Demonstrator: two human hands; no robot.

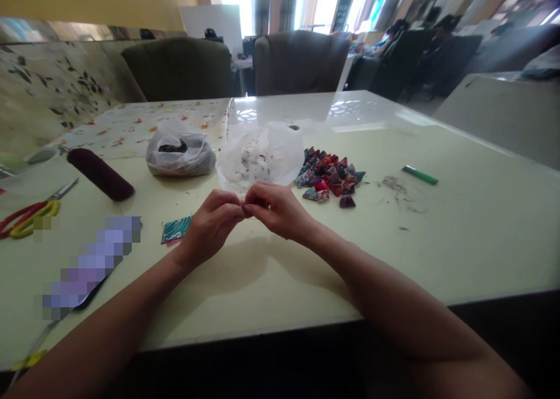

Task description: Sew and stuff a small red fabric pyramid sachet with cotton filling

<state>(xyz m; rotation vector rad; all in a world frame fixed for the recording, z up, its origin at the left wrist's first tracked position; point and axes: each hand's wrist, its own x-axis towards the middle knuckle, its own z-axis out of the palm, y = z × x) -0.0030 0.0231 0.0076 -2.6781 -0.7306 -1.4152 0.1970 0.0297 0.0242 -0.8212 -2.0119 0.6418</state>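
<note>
Left hand [216,217]: nearly closed, thumb and forefinger pinched, other fingers curled in
Right hand [276,207]: drawn into a pinch, its tips met with those of the left
Small reddish piece [247,214]: held between both sets of fingertips and mostly covered; probably gripped from two sides for fine control
White stuffing [256,158]: heaped on an opened plastic bag [291,148] just beyond both hands, likely for easy reach
Fabric pyramids [328,174]: piled beyond and to the right of the right hand, apparently gathered together
Teal patterned cloth [174,231]: laid beside the left hand, partly hidden by it
Scissors [32,215]: set well to the left of the left hand, perhaps out of the way
Writing: no brand or label can be read around the hands
</note>
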